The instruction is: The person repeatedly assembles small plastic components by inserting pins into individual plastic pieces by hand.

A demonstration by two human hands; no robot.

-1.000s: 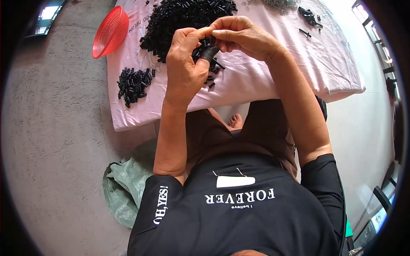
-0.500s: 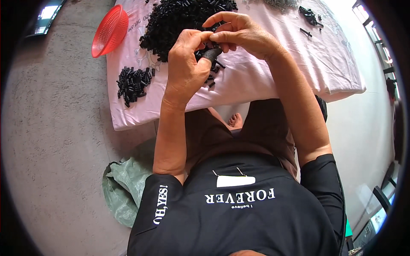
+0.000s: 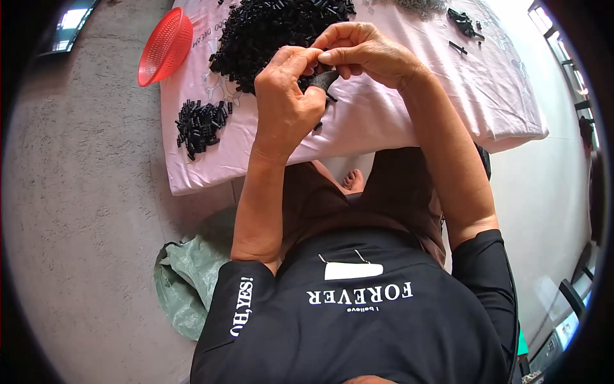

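Over the near edge of a large heap of small black tube-like pieces (image 3: 268, 32), my two hands meet fingertip to fingertip. My left hand (image 3: 283, 102) is closed in a pinch, with a dark cover (image 3: 324, 80) on its thumb. Against its fingertips presses my right hand (image 3: 376, 57), thumb and forefinger together and the other fingers curled. Whatever lies between the fingertips is too small and hidden to make out. A few black pieces show just below the left thumb. Left of my left hand lies a smaller pile of short black tubes (image 3: 201, 127).
A pink printed cloth (image 3: 204, 173) covers the table. A red perforated basket (image 3: 165, 48) leans at its left edge. Small grey parts (image 3: 422, 6) lie at the far side, and longer black pieces (image 3: 462, 24) at far right. A green plastic bag (image 3: 188, 281) sits on the floor.
My left hand has shifted slightly right. The raised fingers of my right hand have curled down and closed in toward the left fingertips.
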